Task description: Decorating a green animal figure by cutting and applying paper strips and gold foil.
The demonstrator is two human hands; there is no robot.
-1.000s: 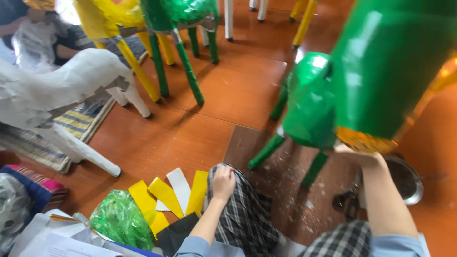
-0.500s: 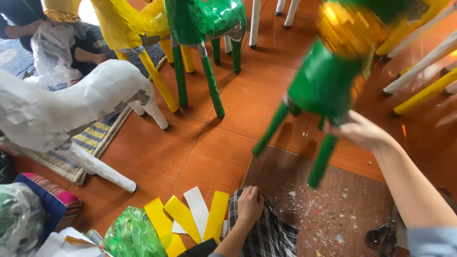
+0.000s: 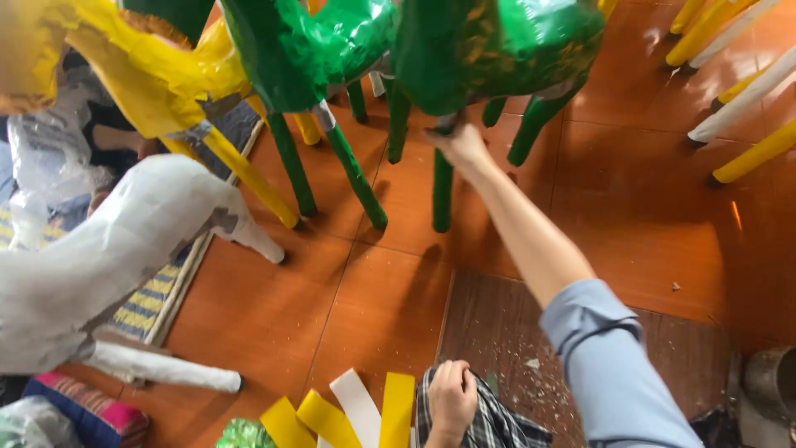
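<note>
At upper centre, our right hand [image 3: 463, 148] grips the green foil-wrapped animal figure [image 3: 497, 50]; our left hand [image 3: 452, 398] rests curled on checked cloth [image 3: 489, 423].

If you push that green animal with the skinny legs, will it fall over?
Probably. The shiny green paper-wrapped animal figure stands on thin stick legs, so it looks top-heavy and tippy. The right hand grips its underside, which suggests it is fairly light. Its skin may dent easily.

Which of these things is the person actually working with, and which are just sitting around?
In hand:
- green animal figure, gripped underneath by the right hand
- checked cloth, under the left hand

Lying about:
- white animal figure
- yellow animal figure
- yellow and white paper strips
- metal pot
</note>
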